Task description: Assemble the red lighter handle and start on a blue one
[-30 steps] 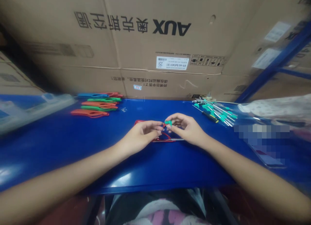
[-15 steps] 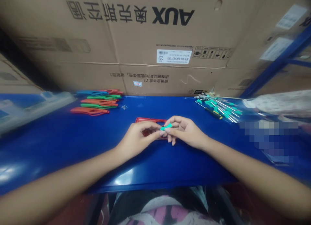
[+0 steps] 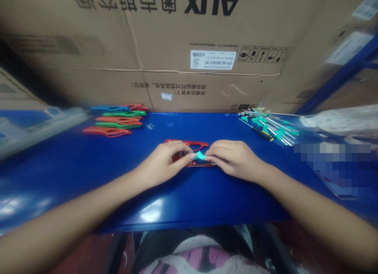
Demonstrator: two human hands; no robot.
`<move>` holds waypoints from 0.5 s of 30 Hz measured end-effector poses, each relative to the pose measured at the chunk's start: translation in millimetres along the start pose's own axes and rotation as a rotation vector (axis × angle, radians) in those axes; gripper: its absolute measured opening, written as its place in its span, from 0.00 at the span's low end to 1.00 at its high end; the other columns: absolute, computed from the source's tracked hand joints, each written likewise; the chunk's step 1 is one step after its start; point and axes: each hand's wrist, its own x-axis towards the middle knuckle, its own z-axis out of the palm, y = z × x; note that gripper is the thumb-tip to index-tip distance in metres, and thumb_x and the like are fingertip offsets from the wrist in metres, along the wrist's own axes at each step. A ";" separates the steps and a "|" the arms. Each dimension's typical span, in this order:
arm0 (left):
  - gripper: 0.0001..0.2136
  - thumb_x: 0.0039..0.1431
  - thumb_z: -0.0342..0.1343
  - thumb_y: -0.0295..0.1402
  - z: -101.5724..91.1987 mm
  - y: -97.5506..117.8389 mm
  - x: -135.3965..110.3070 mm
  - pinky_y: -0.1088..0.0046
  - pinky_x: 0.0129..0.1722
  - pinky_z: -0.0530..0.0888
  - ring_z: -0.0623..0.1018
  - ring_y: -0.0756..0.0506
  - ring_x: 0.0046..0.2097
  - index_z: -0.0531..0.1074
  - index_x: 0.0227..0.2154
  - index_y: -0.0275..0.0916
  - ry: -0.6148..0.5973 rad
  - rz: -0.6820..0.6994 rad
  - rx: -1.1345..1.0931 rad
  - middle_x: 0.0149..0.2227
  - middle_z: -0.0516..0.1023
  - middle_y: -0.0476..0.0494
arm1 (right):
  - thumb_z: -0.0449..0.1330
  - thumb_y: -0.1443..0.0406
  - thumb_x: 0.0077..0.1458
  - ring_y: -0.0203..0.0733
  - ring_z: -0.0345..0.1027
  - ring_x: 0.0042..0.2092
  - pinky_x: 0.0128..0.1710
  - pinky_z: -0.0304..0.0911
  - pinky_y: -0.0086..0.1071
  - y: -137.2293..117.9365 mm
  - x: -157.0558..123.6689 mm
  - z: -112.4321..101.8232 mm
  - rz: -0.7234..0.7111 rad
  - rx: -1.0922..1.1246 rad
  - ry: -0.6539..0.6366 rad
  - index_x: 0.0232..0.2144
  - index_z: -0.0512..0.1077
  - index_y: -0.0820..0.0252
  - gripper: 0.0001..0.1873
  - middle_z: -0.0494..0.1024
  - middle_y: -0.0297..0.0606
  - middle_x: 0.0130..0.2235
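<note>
A small teal plastic piece [image 3: 200, 156] is pinched between the fingertips of both hands at the middle of the blue table [image 3: 88, 167]. My left hand [image 3: 165, 159] grips it from the left with fingers curled. From the right, my right hand [image 3: 233, 157] closes on the same piece, and a thin metal shaft shows just under its fingers. Beneath both hands lies a flat red plastic holder [image 3: 189, 144], partly hidden by the fingers.
Several flat holders in red, green and blue [image 3: 118, 120] lie stacked at the back left. A bunch of teal-handled small screwdrivers [image 3: 270, 126] lies at the back right. Large cardboard boxes [image 3: 189, 49] wall off the back. A plastic bag [image 3: 339, 122] sits far right.
Both hands have sunk lower onto the red holder with the teal piece still pinched between them. The view has shifted slightly downward.
</note>
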 end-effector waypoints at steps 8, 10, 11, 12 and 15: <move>0.07 0.61 0.60 0.33 -11.8 -12.5 2.0 0.64 0.49 0.73 0.77 0.41 0.48 0.79 0.41 0.41 -0.119 0.073 0.236 0.44 0.81 0.43 | 0.63 0.66 0.61 0.37 0.73 0.35 0.35 0.64 0.30 10.1 -0.8 8.2 0.299 0.231 -0.133 0.35 0.80 0.59 0.05 0.81 0.37 0.37; 0.07 0.61 0.61 0.33 -10.6 -12.4 1.3 0.65 0.47 0.73 0.78 0.41 0.47 0.79 0.41 0.40 -0.137 0.062 0.221 0.43 0.82 0.43 | 0.64 0.66 0.59 0.35 0.70 0.33 0.33 0.62 0.28 8.5 0.4 9.9 0.334 0.276 -0.126 0.33 0.80 0.59 0.04 0.80 0.37 0.35; 0.07 0.61 0.61 0.33 -10.0 -12.2 1.0 0.66 0.45 0.73 0.78 0.41 0.46 0.79 0.41 0.40 -0.145 0.058 0.211 0.42 0.82 0.43 | 0.64 0.67 0.58 0.34 0.69 0.32 0.32 0.61 0.28 7.5 0.9 10.3 0.348 0.290 -0.124 0.32 0.80 0.60 0.04 0.79 0.36 0.34; 0.07 0.61 0.61 0.33 -9.4 -11.9 0.8 0.67 0.44 0.73 0.79 0.42 0.45 0.79 0.41 0.40 -0.147 0.056 0.201 0.41 0.83 0.44 | 0.64 0.67 0.58 0.33 0.68 0.31 0.31 0.60 0.28 6.7 1.3 10.5 0.360 0.301 -0.123 0.32 0.80 0.60 0.04 0.78 0.36 0.34; 0.07 0.61 0.61 0.35 -8.2 -11.8 0.7 0.68 0.43 0.73 0.79 0.43 0.43 0.79 0.41 0.39 -0.139 0.066 0.176 0.40 0.83 0.44 | 0.63 0.67 0.59 0.34 0.68 0.31 0.32 0.60 0.29 5.6 1.4 8.9 0.375 0.317 -0.128 0.32 0.79 0.61 0.05 0.78 0.37 0.33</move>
